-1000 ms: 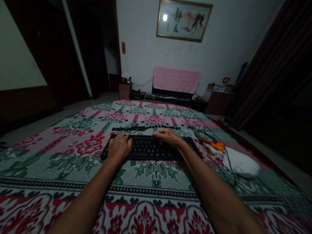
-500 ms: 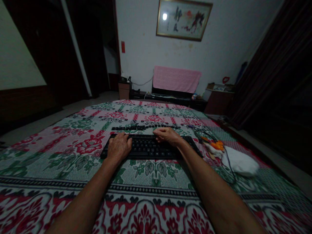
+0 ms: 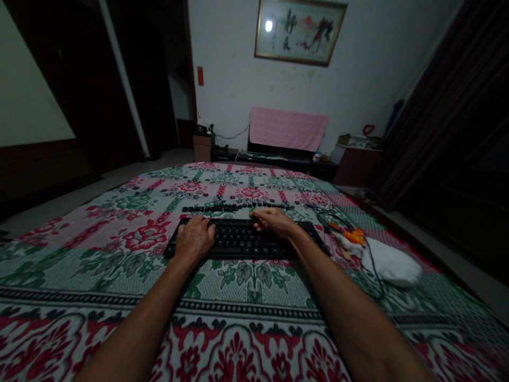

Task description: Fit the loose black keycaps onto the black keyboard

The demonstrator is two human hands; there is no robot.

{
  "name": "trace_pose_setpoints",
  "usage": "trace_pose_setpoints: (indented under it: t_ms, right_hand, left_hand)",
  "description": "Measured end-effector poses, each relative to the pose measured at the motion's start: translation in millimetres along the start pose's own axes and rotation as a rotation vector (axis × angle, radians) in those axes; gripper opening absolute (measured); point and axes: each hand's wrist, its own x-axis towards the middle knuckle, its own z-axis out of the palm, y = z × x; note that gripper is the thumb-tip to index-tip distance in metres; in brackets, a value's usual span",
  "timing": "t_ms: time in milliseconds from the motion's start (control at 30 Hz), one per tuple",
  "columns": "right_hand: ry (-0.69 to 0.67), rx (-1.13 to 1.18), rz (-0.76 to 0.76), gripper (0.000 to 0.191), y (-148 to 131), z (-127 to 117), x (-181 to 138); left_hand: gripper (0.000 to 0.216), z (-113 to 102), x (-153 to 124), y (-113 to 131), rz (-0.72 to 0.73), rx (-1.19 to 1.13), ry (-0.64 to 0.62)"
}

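A black keyboard (image 3: 234,245) lies flat across the patterned bedspread in front of me. My left hand (image 3: 194,236) grips its left part, palm down, with the fingers bent over the far edge. Over the right half of the keyboard, near its far edge, my right hand (image 3: 272,220) is closed in a pinch. A small dark piece that looks like a keycap (image 3: 253,218) shows at its fingertips. Beyond the keyboard lies a line of loose black keycaps (image 3: 214,208).
On the right are a white bundle (image 3: 392,262), an orange item (image 3: 353,236) and a dark cable (image 3: 374,276). The floral bedspread (image 3: 254,300) spreads around. Against the far wall, a pink cloth (image 3: 288,128) drapes over a dark screen.
Both hands stay nearly where they were. The fingertips of my right hand have shifted very slightly, and the dark piece shows more clearly.
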Motion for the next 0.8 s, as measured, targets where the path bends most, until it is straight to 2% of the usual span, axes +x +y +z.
trace_pose_setpoints:
  t_ms: [167,300,800]
  right_hand:
    - [0.011,0.042,0.023,0.024,0.4,-0.2,0.6]
    - [-0.008,0.023,0.002,0.016,0.9,-1.5,-0.5]
    - [-0.070,-0.008,-0.055,0.023,0.2,-2.0,-1.6]
  left_hand:
    - [0.036,1.3,0.6,-0.5,0.004,0.011,0.006]
    - [0.035,0.9,0.1,-0.6,0.007,0.013,0.002]
    - [0.035,2.1,0.4,-0.5,0.005,0.006,0.019]
